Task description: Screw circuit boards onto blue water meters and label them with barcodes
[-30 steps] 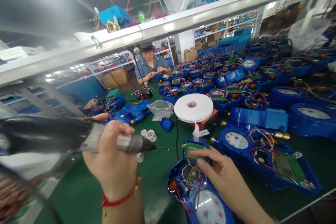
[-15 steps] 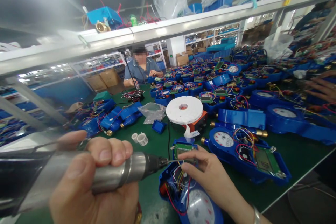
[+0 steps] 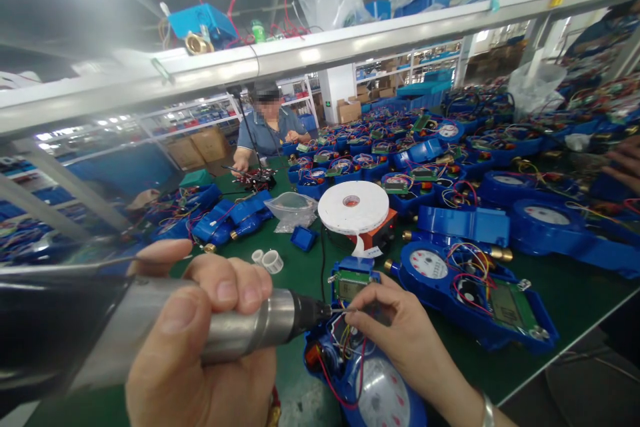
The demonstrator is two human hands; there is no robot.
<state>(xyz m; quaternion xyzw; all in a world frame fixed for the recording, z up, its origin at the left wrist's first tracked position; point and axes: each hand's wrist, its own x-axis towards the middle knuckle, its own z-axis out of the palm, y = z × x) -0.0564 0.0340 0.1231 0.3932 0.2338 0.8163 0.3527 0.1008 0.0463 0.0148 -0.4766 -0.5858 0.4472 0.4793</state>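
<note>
My left hand (image 3: 200, 347) is wrapped round the metal barrel of an electric screwdriver (image 3: 245, 330), which lies level and points right. Its thin bit (image 3: 339, 311) reaches the fingertips of my right hand (image 3: 395, 327). Thumb and forefinger are pinched together there; whatever sits between them is too small to make out. Under my right hand is an opened blue water meter (image 3: 383, 390) with red and yellow wires and a clear-covered dial. A green circuit board with a small display (image 3: 350, 285) is at its far end.
Beyond stand a white tape roll (image 3: 353, 207) on an orange box, white rings (image 3: 273, 261), a small blue box (image 3: 303, 239) and a plastic bag (image 3: 293, 210). Several blue meters (image 3: 470, 293) crowd the right. A co-worker (image 3: 270, 123) sits opposite; a shelf (image 3: 280, 57) crosses overhead.
My left hand and the screwdriver have moved slightly right. The right thumb and forefinger, more spread before, have closed at the bit's tip. The co-worker's hand has shifted left.
</note>
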